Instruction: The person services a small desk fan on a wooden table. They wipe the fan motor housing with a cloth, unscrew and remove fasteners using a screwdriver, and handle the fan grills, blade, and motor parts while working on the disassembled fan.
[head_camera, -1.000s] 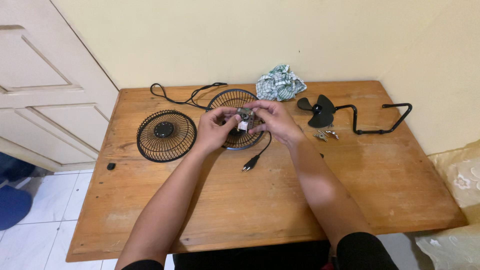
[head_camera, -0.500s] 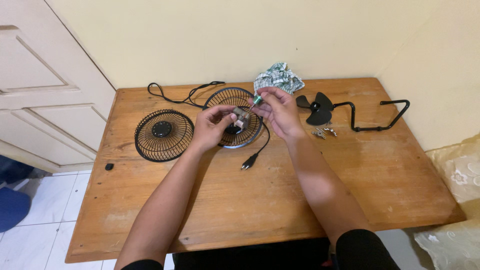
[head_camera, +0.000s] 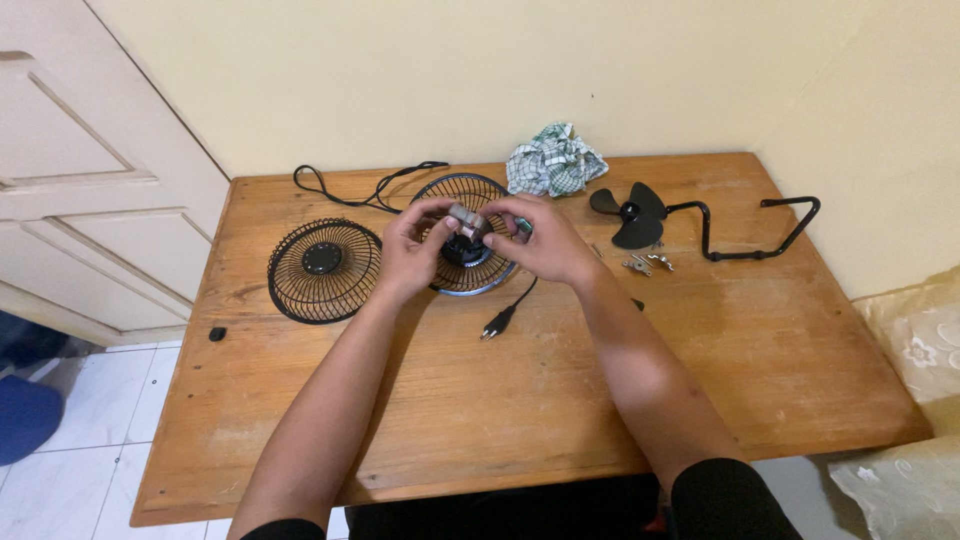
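Note:
My left hand (head_camera: 412, 250) and my right hand (head_camera: 538, 240) meet over the rear fan grille (head_camera: 470, 272), which lies flat on the wooden table (head_camera: 500, 400). Both hands pinch a small grey motor part (head_camera: 466, 222) at the grille's hub. My right hand also grips what looks like a tool with a green handle (head_camera: 524, 227), mostly hidden. A black power cord (head_camera: 365, 190) runs from the grille to the table's back, and its plug (head_camera: 497, 323) lies in front of the grille.
A front fan grille (head_camera: 324, 270) lies left of my hands. A crumpled green checked cloth (head_camera: 555, 160) sits at the back. A black fan blade (head_camera: 634, 214), a bent black stand (head_camera: 752, 228) and several small metal parts (head_camera: 648, 264) lie to the right. A small black piece (head_camera: 217, 334) rests near the left edge.
My right hand has come back down from the raised position to the grille's hub, and both hands now close on the grey motor part.

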